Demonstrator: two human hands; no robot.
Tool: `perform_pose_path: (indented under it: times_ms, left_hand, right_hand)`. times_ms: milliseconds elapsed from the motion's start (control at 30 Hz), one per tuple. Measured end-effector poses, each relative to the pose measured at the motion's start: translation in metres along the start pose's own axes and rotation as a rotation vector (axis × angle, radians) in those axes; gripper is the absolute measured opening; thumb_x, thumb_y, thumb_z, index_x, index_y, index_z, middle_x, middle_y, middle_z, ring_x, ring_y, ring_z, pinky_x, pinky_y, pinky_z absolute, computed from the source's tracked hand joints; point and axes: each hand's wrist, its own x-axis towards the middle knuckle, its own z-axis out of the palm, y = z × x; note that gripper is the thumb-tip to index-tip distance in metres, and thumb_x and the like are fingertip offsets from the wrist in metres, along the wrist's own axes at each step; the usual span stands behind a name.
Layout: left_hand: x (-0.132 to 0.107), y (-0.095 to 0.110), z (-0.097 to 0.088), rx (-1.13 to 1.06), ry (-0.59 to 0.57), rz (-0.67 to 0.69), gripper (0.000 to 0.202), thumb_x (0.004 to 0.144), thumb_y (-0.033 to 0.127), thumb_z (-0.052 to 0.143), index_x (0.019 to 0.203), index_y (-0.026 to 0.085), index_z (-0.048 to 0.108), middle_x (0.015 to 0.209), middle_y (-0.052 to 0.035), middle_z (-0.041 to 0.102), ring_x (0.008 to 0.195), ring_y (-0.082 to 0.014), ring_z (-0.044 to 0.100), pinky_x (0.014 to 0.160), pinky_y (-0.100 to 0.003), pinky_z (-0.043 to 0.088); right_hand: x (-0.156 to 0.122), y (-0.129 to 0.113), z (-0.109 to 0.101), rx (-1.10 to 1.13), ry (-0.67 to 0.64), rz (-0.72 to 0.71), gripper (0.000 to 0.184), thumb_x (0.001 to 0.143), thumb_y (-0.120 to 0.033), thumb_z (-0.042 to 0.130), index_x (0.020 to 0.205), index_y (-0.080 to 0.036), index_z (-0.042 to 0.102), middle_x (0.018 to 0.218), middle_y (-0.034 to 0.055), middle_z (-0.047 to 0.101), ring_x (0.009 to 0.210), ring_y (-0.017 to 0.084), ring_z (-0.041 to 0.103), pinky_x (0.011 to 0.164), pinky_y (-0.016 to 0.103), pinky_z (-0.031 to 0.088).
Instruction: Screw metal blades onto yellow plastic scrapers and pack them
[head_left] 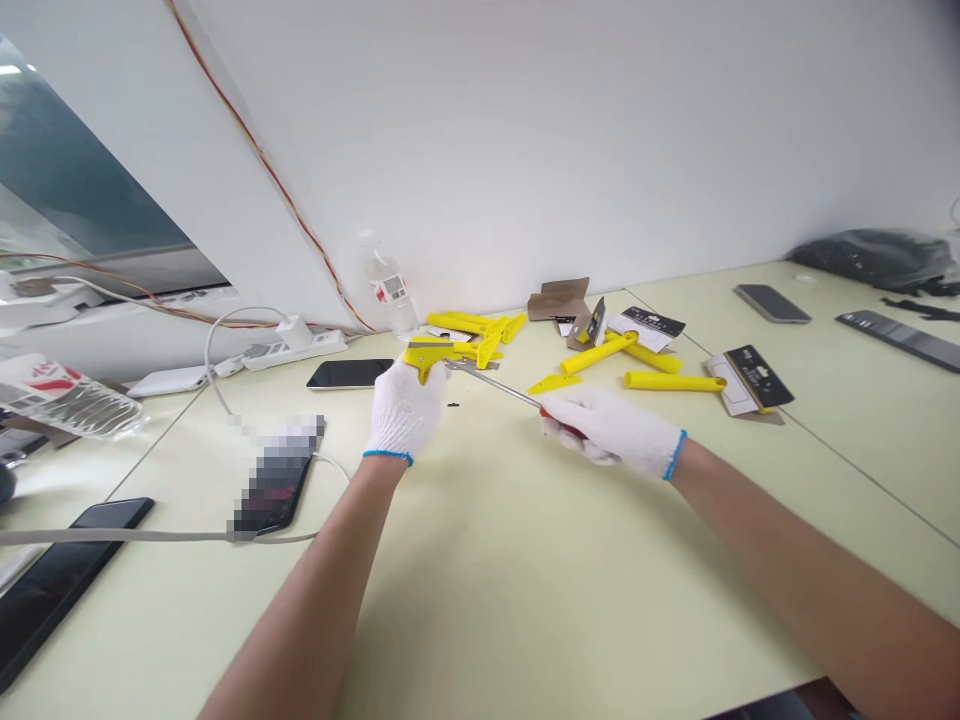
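We have the gloved left hand (405, 410) clamped on a yellow plastic tool (425, 355) above the worktop (525, 560), and the right hand (611, 430) closed on a red-gripped steel rod (491, 385) reaching toward it. Hands apart. Tool looks light, stiff; thick yellow body seems the best hold; rod likely slick.

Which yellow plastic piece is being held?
The yellow plastic piece gripped in the gloved left hand; the other yellow pieces lie loose on the table.
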Motion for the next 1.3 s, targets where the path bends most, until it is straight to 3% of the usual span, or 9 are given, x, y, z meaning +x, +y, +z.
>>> perform_pose_path:
  times_ms: [100, 167, 333, 533, 700, 767, 1000, 1167, 1300]
  left_hand:
    - [0.000, -0.004, 0.003, 0.054, 0.052, 0.059, 0.021, 0.095, 0.036, 0.055, 0.096, 0.018, 0.065, 0.091, -0.0099, 0.074, 0.081, -0.0232, 0.066, 0.070, -0.031, 0.041]
    - [0.000, -0.005, 0.002, 0.062, 0.049, 0.062, 0.020, 0.095, 0.035, 0.054, 0.099, 0.018, 0.066, 0.092, -0.0096, 0.075, 0.081, -0.0235, 0.067, 0.071, -0.031, 0.041]
    - [0.002, -0.004, -0.002, 0.042, 0.037, 0.048, 0.020, 0.094, 0.035, 0.057, 0.087, 0.018, 0.064, 0.088, -0.0093, 0.074, 0.080, -0.0218, 0.066, 0.071, -0.030, 0.041]
    - [0.003, -0.006, -0.003, 0.069, 0.029, 0.042, 0.019, 0.095, 0.034, 0.057, 0.087, 0.018, 0.065, 0.087, -0.0097, 0.074, 0.083, -0.0228, 0.068, 0.074, -0.029, 0.043]
    - [0.004, -0.007, -0.004, 0.085, 0.008, 0.014, 0.023, 0.094, 0.035, 0.057, 0.081, 0.018, 0.065, 0.080, -0.0107, 0.072, 0.080, -0.0242, 0.068, 0.074, -0.031, 0.044]
    - [0.004, -0.007, -0.004, 0.098, 0.007, 0.032, 0.025, 0.094, 0.036, 0.056, 0.077, 0.019, 0.064, 0.078, -0.0106, 0.071, 0.081, -0.0247, 0.068, 0.075, -0.031, 0.044]
    - [0.004, -0.009, -0.002, 0.107, -0.023, 0.028, 0.022, 0.092, 0.039, 0.058, 0.090, 0.019, 0.068, 0.082, -0.0098, 0.072, 0.073, -0.0229, 0.063, 0.067, -0.031, 0.040]
    - [0.006, -0.009, -0.004, 0.104, -0.050, 0.019, 0.024, 0.092, 0.039, 0.058, 0.088, 0.017, 0.068, 0.079, -0.0096, 0.072, 0.072, -0.0214, 0.062, 0.067, -0.030, 0.040]
    - [0.006, -0.009, -0.006, 0.078, -0.058, -0.010, 0.023, 0.091, 0.040, 0.060, 0.086, 0.018, 0.066, 0.077, -0.0086, 0.071, 0.067, -0.0192, 0.059, 0.062, -0.028, 0.038]
  right_hand:
    - [0.000, -0.001, -0.005, 0.382, -0.263, 0.136, 0.044, 0.095, -0.063, 0.062, 0.089, -0.020, 0.055, 0.069, -0.0058, 0.041, 0.048, 0.005, 0.015, 0.042, 0.021, 0.012]
    - [0.001, -0.001, -0.003, 0.406, -0.260, 0.132, 0.043, 0.094, -0.061, 0.065, 0.089, -0.020, 0.053, 0.070, -0.0064, 0.040, 0.048, 0.005, 0.016, 0.042, 0.019, 0.012]
    - [0.000, 0.000, 0.010, 0.000, 0.055, -0.035, 0.050, 0.099, -0.068, 0.055, 0.086, -0.020, 0.059, 0.069, -0.0030, 0.049, 0.050, 0.008, 0.033, 0.044, 0.022, 0.023]
    - [-0.001, 0.002, 0.015, -0.580, 0.377, -0.423, 0.040, 0.106, -0.043, 0.047, 0.079, -0.019, 0.062, 0.080, 0.0044, 0.067, 0.074, 0.017, 0.058, 0.068, 0.030, 0.038]
    - [0.004, 0.012, 0.025, -0.785, 0.574, -0.427, 0.023, 0.103, -0.039, 0.055, 0.096, -0.019, 0.065, 0.094, 0.0085, 0.072, 0.080, 0.021, 0.064, 0.071, 0.031, 0.039]
    - [0.006, 0.016, 0.027, -0.777, 0.561, -0.359, 0.022, 0.101, -0.040, 0.057, 0.094, -0.019, 0.060, 0.091, 0.0077, 0.070, 0.074, 0.020, 0.061, 0.068, 0.031, 0.038]
    - [0.003, 0.007, 0.011, -0.513, 0.150, -0.213, 0.049, 0.110, -0.053, 0.033, 0.080, -0.021, 0.055, 0.073, 0.0010, 0.059, 0.065, 0.017, 0.052, 0.061, 0.029, 0.036]
    - [0.008, 0.010, 0.012, -0.568, 0.330, -0.277, 0.028, 0.099, -0.046, 0.058, 0.086, -0.021, 0.057, 0.085, 0.0025, 0.068, 0.073, 0.018, 0.059, 0.066, 0.029, 0.040]
    - [0.011, 0.013, 0.014, -0.624, 0.455, -0.315, 0.025, 0.095, -0.044, 0.063, 0.087, -0.021, 0.058, 0.081, 0.0020, 0.069, 0.069, 0.018, 0.060, 0.063, 0.029, 0.038]
